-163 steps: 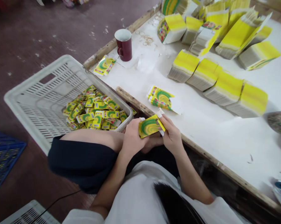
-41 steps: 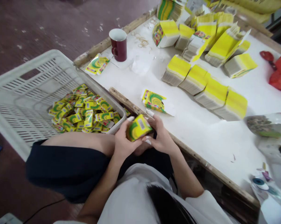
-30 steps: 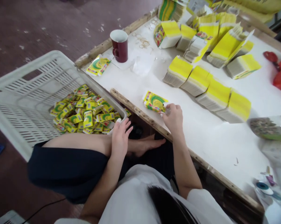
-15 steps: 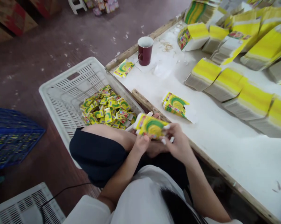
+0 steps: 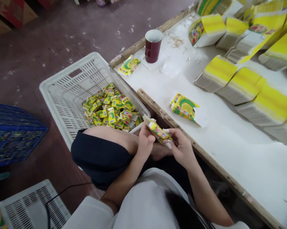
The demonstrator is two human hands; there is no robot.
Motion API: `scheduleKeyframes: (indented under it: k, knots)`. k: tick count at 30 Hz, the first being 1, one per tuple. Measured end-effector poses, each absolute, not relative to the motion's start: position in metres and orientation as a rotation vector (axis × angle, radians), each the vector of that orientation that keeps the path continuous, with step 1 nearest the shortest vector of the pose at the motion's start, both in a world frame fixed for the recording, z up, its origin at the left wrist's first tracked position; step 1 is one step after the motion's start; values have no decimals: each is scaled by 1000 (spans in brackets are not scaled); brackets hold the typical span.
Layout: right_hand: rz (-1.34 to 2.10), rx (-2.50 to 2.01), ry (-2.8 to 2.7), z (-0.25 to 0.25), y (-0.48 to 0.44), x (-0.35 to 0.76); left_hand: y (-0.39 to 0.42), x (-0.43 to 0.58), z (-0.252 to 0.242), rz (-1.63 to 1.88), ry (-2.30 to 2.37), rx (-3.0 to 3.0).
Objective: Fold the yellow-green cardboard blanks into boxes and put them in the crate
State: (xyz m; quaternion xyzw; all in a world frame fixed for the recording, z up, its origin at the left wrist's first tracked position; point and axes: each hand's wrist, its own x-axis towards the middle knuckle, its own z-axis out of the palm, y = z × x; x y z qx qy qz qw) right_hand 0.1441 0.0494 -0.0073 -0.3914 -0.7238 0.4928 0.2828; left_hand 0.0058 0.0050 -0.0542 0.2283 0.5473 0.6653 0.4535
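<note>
Between my hands, above my lap, is a small yellow and green printed carton (image 5: 159, 132), tilted so that its narrow side faces up. My left hand (image 5: 146, 140) grips its left end, where a pale flap sticks up. The fingers of my right hand (image 5: 180, 144) pinch its right end. On the table just beyond lies a small stack of flat cartons (image 5: 184, 106) in the same print. To the left of my hands, a white plastic crate (image 5: 69, 95) holds a heap of small yellow-green boxes (image 5: 111, 114).
A maroon mug (image 5: 153, 47) stands by the wooden edge of the white table (image 5: 229, 143), beside another few flat cartons (image 5: 129, 65). Long rows of bundled yellow cartons (image 5: 243, 84) fill the far right. A blue crate (image 5: 14, 136) and another white crate (image 5: 31, 203) stand on the floor at left.
The carton has turned from showing its broad printed face to showing its narrow side. Both hands still hold it. The view has shifted slightly.
</note>
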Motion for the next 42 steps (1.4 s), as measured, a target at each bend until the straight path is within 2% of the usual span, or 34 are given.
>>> scheduleKeyframes:
  k: [4,10,12,15,18,20,23,26,29,37,42]
  knots:
    - [1152,-1069,-1988,1,60,161,5,8,-50,1663,1365,517]
    - [489,-1054,-2113,17,85,194,3,-6,-34,1896,1370,733]
    - [409,-993,-2282,20,87,202,1,-9,-25,1761,1469,1019]
    - [469,-789,-2460,20,77,201,-1,-8,-12,1288,1484,1385]
    - [503,-815,-2275,12,61,189,-1,-4,-6,1006,1459,1415]
    - [620,-968,-1963,4,52,179,-1,-1,-7,990,1520,1408]
    - [1096,-1128,-1597,-8,45,165,-2,1,-13,1035,1564,1502]
    - [1619,-1129,-1466,-13,44,155,-2,2,-20,1093,1472,1648]
    - [1808,-1049,-1475,-13,47,153,-3,2,-25,1144,1418,1702]
    - [1207,-900,-2173,-7,48,160,-2,7,-42,1146,1510,1517]
    - [838,-983,-2134,-13,56,171,2,2,-39,1184,1604,1634]
